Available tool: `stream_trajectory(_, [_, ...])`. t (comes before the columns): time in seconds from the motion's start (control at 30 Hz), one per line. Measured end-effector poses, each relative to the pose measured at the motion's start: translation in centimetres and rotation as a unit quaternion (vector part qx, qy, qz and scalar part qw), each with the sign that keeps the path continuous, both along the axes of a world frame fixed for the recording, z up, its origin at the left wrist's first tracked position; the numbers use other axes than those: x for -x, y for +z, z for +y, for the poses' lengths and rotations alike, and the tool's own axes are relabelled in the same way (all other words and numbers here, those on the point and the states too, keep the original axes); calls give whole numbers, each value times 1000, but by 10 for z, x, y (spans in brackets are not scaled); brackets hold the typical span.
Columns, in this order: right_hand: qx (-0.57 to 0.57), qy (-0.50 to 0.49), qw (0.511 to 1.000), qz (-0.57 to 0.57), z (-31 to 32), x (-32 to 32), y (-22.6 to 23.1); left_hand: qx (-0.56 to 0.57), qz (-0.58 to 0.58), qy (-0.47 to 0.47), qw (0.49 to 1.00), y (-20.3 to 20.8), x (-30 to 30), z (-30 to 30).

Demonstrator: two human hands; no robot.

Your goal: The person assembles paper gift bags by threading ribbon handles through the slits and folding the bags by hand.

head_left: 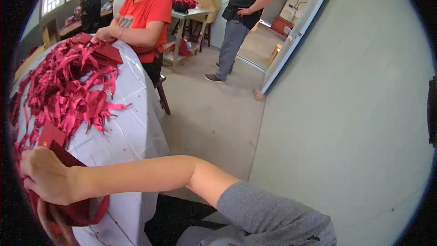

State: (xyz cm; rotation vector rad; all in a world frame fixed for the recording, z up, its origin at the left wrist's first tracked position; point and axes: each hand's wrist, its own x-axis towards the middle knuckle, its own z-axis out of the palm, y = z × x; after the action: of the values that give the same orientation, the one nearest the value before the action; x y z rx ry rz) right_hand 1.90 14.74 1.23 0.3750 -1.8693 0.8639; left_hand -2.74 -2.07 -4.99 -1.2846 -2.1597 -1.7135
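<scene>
Pale green wall, grey floor, door (standing open).

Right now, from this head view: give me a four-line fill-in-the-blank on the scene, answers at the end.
1. The right hand, by a flat red piece, extends from a ____ sleeve.
2. Pink-red ribbons lie heaped on a white cloth covering a ____.
3. The co-worker beyond the ribbons wears a ____ shirt.
4. Beside the person in black, a ____ stands open.

Missing words: grey; table; red; door.
</scene>
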Motion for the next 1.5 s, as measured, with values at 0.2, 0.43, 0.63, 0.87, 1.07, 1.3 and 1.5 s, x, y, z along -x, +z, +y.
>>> stream_trajectory(0.2, [-17, -39, 996, 77, 23, -91, -1, 12, 203, 78, 976, 19, -55, 28])
stream_trajectory(0.43, [-53, -42, 997, -42, 4, -98, -44, 37, 161, 80, 983, 35, -62, 23])
stream_trajectory(0.63, [24, 11, 998, -59, 5, -102, -49, 49, 170, 87, 980, 48, -69, 30])
stream_trajectory(0.87, [209, 175, 938, -214, 11, -131, -39, 34, 183, 79, 979, 38, -64, 30])
stream_trajectory(1.07, [412, 468, 724, -293, 29, -157, -35, 32, 196, 64, 978, 37, -65, 35])
stream_trajectory(1.3, [525, 625, 558, -146, 32, -179, -57, 39, 231, 69, 970, 53, -78, 30])
stream_trajectory(1.5, [516, 609, 596, -83, 40, -189, -71, 70, 292, 151, 942, 63, -88, 41])
